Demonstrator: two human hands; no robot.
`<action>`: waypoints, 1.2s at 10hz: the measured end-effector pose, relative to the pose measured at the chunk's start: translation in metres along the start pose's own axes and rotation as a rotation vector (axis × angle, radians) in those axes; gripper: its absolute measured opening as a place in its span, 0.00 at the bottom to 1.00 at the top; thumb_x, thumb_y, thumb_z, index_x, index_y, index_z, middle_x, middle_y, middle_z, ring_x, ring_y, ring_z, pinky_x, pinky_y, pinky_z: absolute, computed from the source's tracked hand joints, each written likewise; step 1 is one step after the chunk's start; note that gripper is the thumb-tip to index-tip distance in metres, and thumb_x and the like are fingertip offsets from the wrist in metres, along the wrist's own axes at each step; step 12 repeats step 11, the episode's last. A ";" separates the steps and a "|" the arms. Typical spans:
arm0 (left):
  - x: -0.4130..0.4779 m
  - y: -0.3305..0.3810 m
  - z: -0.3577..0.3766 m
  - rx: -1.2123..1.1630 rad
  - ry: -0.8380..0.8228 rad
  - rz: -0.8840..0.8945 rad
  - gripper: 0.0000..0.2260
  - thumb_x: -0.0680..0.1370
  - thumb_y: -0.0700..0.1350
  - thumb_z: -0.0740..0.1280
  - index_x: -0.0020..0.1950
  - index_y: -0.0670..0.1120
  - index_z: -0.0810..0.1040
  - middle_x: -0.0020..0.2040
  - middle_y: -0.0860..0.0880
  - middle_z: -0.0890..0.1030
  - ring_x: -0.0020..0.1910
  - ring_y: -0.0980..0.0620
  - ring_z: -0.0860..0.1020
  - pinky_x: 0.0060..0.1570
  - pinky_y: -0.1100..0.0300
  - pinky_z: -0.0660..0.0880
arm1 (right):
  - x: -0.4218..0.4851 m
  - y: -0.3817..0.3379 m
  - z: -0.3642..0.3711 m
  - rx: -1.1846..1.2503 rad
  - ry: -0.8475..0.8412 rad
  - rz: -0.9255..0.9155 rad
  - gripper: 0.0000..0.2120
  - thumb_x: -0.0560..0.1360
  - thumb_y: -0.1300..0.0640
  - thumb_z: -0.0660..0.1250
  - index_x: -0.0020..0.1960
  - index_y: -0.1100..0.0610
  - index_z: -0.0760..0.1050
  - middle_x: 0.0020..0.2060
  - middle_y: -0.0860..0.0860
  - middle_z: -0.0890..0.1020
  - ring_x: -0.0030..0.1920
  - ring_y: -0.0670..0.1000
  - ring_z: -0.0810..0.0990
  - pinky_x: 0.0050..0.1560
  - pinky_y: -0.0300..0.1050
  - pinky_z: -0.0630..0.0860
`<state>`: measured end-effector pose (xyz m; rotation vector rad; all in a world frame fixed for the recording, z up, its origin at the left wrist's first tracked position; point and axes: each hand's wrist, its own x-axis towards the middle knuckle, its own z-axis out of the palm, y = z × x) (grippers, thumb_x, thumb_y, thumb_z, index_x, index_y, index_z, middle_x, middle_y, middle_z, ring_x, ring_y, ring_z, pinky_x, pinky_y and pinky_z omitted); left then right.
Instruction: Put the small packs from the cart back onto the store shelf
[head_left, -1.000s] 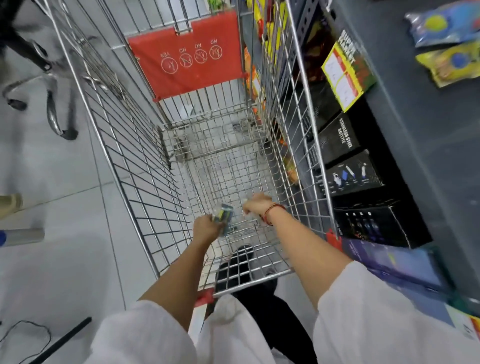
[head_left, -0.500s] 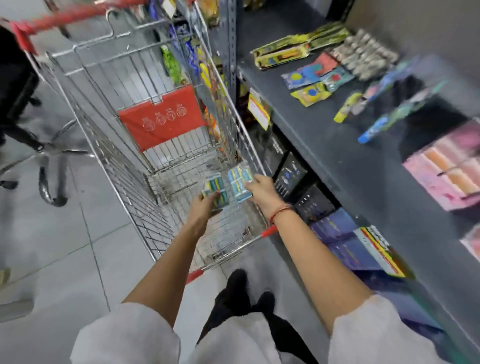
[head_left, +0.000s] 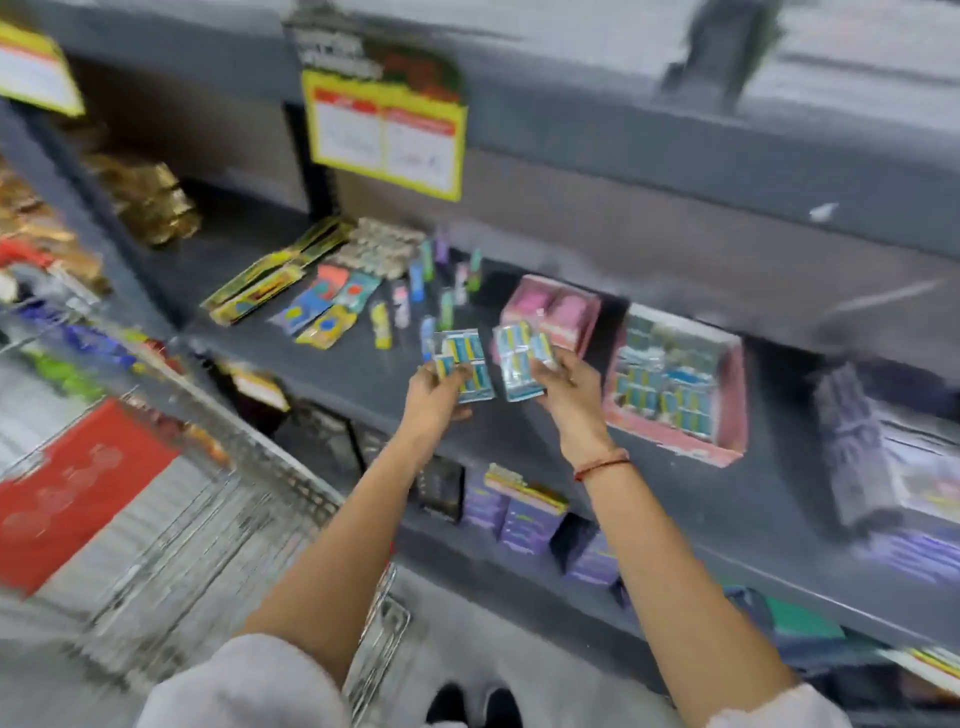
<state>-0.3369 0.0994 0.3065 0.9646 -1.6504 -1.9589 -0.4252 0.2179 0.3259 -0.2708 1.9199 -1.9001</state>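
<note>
Now your left hand (head_left: 435, 391) and right hand (head_left: 563, 382) are both stretched forward over the front edge of the dark grey store shelf (head_left: 363, 374), each closed on a flat blue-and-yellow blister pack. Your left-hand pack (head_left: 464, 366) and right-hand pack (head_left: 521, 361) stand nearly upright, long axes running away from you, faces toward you. The pink cardboard display tray (head_left: 680, 410) of similar packs sits just right of your right hand; the wire cart (head_left: 249, 467) is left.
</note>
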 end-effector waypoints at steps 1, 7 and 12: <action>0.007 0.014 0.065 0.057 -0.208 0.072 0.06 0.78 0.37 0.64 0.49 0.48 0.74 0.38 0.53 0.81 0.33 0.60 0.82 0.23 0.69 0.77 | 0.010 -0.009 -0.064 -0.031 0.299 -0.046 0.04 0.76 0.69 0.63 0.49 0.65 0.76 0.40 0.61 0.79 0.47 0.53 0.74 0.47 0.36 0.73; 0.021 0.003 0.176 1.211 -0.362 0.639 0.14 0.76 0.44 0.67 0.59 0.39 0.78 0.54 0.40 0.79 0.54 0.43 0.78 0.52 0.51 0.77 | 0.020 0.019 -0.141 -0.935 0.553 0.016 0.20 0.78 0.60 0.59 0.69 0.62 0.65 0.54 0.65 0.80 0.53 0.64 0.78 0.52 0.53 0.76; 0.016 0.005 0.163 1.300 -0.478 0.876 0.14 0.78 0.46 0.63 0.60 0.41 0.78 0.59 0.43 0.79 0.58 0.45 0.75 0.58 0.50 0.76 | 0.005 0.012 -0.135 -1.144 0.407 -0.132 0.15 0.78 0.61 0.59 0.62 0.66 0.71 0.60 0.62 0.77 0.61 0.63 0.74 0.57 0.54 0.74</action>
